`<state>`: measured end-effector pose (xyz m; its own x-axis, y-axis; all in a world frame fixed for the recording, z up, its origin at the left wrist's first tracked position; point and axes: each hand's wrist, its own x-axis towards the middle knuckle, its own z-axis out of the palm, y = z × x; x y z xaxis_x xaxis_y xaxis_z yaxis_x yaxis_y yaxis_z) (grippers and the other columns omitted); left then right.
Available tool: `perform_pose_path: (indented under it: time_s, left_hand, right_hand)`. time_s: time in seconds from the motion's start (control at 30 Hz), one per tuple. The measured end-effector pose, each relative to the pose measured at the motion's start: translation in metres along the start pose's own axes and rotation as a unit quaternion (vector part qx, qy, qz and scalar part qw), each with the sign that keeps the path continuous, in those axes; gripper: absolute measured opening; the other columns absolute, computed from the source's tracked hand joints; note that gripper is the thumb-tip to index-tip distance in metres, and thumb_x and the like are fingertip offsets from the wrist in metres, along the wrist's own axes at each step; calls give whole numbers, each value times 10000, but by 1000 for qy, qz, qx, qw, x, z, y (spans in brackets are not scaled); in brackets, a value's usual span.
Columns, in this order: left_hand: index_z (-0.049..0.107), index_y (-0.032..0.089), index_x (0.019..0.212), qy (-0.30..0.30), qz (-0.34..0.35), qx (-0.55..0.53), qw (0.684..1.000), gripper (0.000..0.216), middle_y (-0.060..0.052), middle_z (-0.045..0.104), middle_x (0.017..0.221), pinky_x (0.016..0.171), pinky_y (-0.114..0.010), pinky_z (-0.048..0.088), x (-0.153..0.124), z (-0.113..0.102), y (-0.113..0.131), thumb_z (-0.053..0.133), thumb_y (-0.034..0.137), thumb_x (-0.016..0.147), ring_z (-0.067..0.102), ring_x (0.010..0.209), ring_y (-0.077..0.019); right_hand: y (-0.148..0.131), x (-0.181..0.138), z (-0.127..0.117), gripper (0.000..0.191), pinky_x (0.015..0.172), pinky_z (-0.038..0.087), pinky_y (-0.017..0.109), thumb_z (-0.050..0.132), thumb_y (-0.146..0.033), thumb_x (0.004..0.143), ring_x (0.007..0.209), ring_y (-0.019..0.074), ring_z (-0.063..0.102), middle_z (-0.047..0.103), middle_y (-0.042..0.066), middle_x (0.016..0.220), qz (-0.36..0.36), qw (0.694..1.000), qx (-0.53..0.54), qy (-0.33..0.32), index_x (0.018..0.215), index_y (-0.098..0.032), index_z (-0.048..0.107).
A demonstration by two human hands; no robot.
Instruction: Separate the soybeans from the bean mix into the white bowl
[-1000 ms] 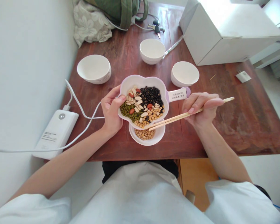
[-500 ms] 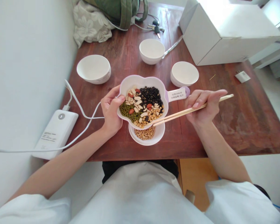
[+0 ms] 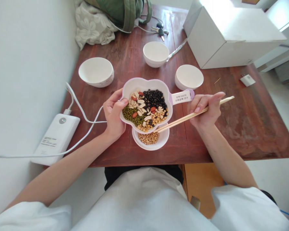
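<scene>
My left hand (image 3: pixel 113 115) grips the left rim of a lilac flower-shaped dish (image 3: pixel 137 85), holding it tilted above a small white bowl (image 3: pixel 165 140) of soybeans near the table's front edge. The dish holds mixed black beans, green mung beans, soybeans, peanuts and pale seeds, and has a labelled handle (image 3: pixel 183 97) pointing right. My right hand (image 3: pixel 204 109) is closed on a pair of wooden chopsticks (image 3: pixel 183 119). Their tips rest at the dish's lower right rim, over the soybean bowl.
Three empty white bowls stand behind: one at left (image 3: pixel 96 71), one at middle (image 3: pixel 155 53), one at right (image 3: pixel 188 77). A white power bank (image 3: pixel 55 138) with cable lies at the left edge. A white box (image 3: pixel 228 35), keys (image 3: pixel 161 30) and a green bag (image 3: pixel 120 11) are at the back.
The chopsticks and my right hand have shifted slightly left and up along the dish's rim. My left hand keeps its hold on the dish. The whole view has drifted a little.
</scene>
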<state>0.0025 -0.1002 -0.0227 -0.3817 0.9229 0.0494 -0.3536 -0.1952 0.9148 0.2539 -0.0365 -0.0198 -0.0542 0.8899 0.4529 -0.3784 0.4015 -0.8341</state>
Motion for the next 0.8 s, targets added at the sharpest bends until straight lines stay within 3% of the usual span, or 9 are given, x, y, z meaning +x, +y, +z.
perform_pose_path:
  time_s: [0.17,0.37,0.53,0.8]
  left_hand:
    - [831,244,969,5,-3,-3,1000,304,-46,824,971,735,-377,670,1,0,-1,868,447,746,771,1093,-345]
    - [829,238,961,0,-3,-14,1000,315,-51,820,942,724,-372,667,1,0,-1,888,446,732,776,1063,-340]
    - [824,247,930,12,-15,-2,1000,297,-43,818,933,714,-368,664,1,2,1,872,457,725,767,1082,-344]
    - [808,220,926,10,-13,2,1000,301,-51,807,928,740,-370,658,1,3,2,865,457,749,770,1059,-336]
  right_hand:
    - [-1,-1,2,702,231,182,247,651,-772,909,267,85,411,544,13,401,6,1000,1,5,466,-228,679]
    - [0,-2,3,629,239,193,235,675,-636,977,268,82,453,605,20,444,1,1000,20,-1,514,-211,718]
    - [2,-3,3,620,274,267,238,647,-645,992,296,81,479,599,-1,457,-4,1000,1,-4,541,-223,705]
    - [-1,-4,7,451,271,244,265,753,-619,923,283,86,422,562,-93,453,44,999,-22,22,729,-275,535]
